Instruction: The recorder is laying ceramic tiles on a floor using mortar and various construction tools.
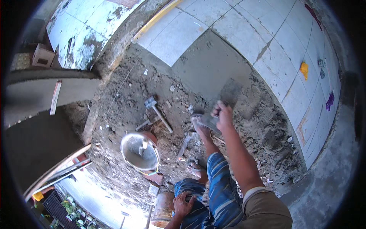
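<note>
My right hand [223, 118] is closed on a flat steel trowel [231, 91], its blade low over rough wet mortar beside a smooth grey patch [207, 65] that borders white tiles [171, 38]. My left hand [183, 204] rests on my left thigh with its fingers bent and slightly apart. A bucket [133, 149] of grey mix stands left of my feet. Above it lie a mallet [160, 114] with a pale handle and a smaller tool [143, 125], hard to make out.
Tiled floor [282, 57] curves along the right, with a yellow scrap [304, 69] and purple scrap [330, 101] on it. A grey ledge [30, 99] and long boards [57, 168] are at the left. A rusty container [162, 210] stands by my left leg, near potted plants [70, 210].
</note>
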Demonstrator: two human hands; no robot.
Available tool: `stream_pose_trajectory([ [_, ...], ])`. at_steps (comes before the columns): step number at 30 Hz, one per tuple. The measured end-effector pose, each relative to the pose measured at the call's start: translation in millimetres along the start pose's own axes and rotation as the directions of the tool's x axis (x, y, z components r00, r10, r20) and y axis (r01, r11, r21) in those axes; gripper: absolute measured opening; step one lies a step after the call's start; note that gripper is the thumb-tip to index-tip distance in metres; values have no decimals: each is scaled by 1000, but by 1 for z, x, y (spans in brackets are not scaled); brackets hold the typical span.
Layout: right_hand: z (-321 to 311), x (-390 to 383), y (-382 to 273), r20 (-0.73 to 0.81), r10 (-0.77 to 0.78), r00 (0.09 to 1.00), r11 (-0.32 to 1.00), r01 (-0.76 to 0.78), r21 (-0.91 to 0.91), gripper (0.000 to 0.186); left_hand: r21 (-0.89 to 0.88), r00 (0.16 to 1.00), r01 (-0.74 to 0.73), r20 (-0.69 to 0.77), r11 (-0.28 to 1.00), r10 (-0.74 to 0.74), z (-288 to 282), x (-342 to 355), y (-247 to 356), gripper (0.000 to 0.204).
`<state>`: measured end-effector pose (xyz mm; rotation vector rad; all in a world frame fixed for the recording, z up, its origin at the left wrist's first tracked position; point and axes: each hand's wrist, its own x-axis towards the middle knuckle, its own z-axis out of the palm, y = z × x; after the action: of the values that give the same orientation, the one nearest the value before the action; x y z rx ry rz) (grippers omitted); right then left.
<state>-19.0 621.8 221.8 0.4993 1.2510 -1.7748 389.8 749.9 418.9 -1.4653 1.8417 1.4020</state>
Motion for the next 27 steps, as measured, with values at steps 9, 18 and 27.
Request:
stream_pose_trajectory([
  [9, 187, 245, 84, -57, -314, 948, 949, 314, -13, 27, -335, 948, -116, -319, 935, 3, -52, 257, 33, 38],
  [18, 216, 364, 126, -123, -515, 848, 785, 408, -466, 26, -409, 930, -342, -275, 846, 243, -52, 389, 46, 55],
  [27, 252, 340, 116, -235, -362, 902, 848, 213, -485, 39, -91, 946, -298, -162, 950, 281, -46, 420, -2, 62],
])
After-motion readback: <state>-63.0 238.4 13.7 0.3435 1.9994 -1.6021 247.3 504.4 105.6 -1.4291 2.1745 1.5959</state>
